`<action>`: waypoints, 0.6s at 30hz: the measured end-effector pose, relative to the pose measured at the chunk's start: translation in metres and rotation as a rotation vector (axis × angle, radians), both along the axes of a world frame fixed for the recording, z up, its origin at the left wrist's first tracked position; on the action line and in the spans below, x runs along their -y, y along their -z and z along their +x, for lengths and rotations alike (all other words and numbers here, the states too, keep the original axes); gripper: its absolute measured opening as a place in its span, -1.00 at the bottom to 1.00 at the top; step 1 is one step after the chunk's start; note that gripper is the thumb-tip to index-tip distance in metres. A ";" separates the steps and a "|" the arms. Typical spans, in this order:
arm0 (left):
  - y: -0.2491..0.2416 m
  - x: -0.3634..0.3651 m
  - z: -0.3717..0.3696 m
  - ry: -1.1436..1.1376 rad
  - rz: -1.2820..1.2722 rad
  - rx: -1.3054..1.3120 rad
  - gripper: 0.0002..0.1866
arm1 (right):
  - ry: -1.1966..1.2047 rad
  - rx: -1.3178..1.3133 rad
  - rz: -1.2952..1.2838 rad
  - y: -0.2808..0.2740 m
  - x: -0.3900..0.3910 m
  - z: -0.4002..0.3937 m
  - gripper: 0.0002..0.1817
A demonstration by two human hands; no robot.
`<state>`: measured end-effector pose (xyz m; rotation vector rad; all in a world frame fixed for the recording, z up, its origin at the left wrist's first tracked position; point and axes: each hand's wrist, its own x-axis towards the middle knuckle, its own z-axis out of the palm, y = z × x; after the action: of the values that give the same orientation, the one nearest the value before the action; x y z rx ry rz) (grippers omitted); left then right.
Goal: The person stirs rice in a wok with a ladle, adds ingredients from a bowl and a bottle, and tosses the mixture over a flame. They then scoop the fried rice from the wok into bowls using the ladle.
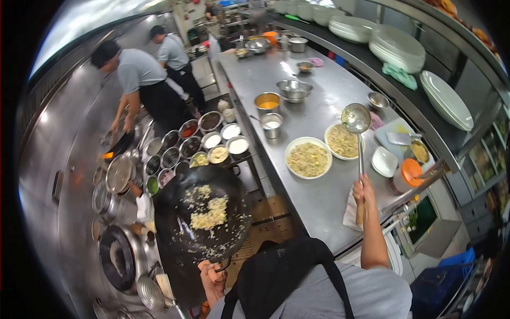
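Note:
My left hand is closed at the near loop handle of a black wok, which hangs at the left of the steel table. Loose fried rice lies in the wok, with grains scattered over its near side. My right hand grips the wooden handle of a steel ladle, its bowl away from me over the table. Bits of food cling to that bowl. Under and beside the ladle are two white dishes of fried rice, a nearer dish and a farther dish partly covered by the ladle.
The steel table carries a pot of orange liquid, a white bowl, an orange-lidded tub and a cleaver. Seasoning pots stand left. Stacked plates fill the shelf. Two people work at the stoves.

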<state>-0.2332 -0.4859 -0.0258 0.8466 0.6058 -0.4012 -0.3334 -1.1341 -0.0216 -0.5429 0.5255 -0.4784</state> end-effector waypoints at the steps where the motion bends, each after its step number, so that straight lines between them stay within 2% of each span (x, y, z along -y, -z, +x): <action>1: -0.006 0.002 -0.002 0.041 -0.168 0.051 -0.92 | -0.020 -0.038 -0.012 -0.010 -0.023 -0.005 -0.32; 2: -0.012 0.001 -0.005 0.061 -0.330 0.113 -0.93 | -0.063 -0.076 -0.026 -0.023 -0.049 -0.012 -0.33; 4: -0.009 -0.004 0.004 -0.010 -0.344 0.142 -0.93 | -0.206 -0.082 -0.223 -0.069 -0.113 -0.019 -0.30; 5: -0.011 -0.011 0.008 0.113 -0.369 0.172 -0.91 | -0.269 -0.095 -0.323 -0.100 -0.149 -0.019 -0.28; 6: -0.017 -0.010 0.010 0.066 -0.317 0.157 -0.91 | -0.347 -0.086 -0.336 -0.117 -0.178 -0.016 -0.28; 8: -0.023 -0.007 0.012 0.044 -0.267 0.113 -0.90 | -0.365 -0.106 -0.727 -0.133 -0.226 -0.022 -0.26; 10: -0.028 -0.012 0.008 0.042 -0.281 0.090 -0.89 | -0.411 -0.146 -0.994 -0.128 -0.271 -0.025 -0.27; 11: -0.034 -0.013 0.005 0.054 -0.349 0.092 -0.89 | -0.512 -0.178 -1.055 -0.116 -0.286 -0.033 -0.28; 12: -0.036 -0.019 0.000 0.073 -0.416 0.092 -0.89 | -0.606 -0.214 -1.183 -0.073 -0.293 -0.039 -0.30; 13: -0.026 -0.029 -0.003 0.129 -0.613 0.138 -0.88 | -0.695 -0.254 -1.310 -0.044 -0.300 -0.039 -0.32; 14: -0.025 -0.032 -0.013 0.129 -0.622 0.147 -0.88 | -0.885 -0.373 -1.189 -0.097 -0.333 -0.046 -0.37; 16: -0.035 -0.041 -0.030 0.136 -0.604 0.148 -0.86 | -0.907 -0.348 -1.258 -0.073 -0.341 -0.061 -0.37; 17: -0.059 -0.041 -0.031 0.100 -0.419 0.132 -0.82 | -0.898 -0.332 -1.277 -0.072 -0.349 -0.051 -0.37; 18: -0.039 -0.044 -0.007 0.179 -0.572 0.138 -0.83 | -0.841 -0.277 -1.360 -0.070 -0.360 -0.047 -0.37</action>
<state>-0.2407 -0.4423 0.0127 0.3736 0.2614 -0.6354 -0.3801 -0.7744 0.0480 -2.0480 0.1131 0.1382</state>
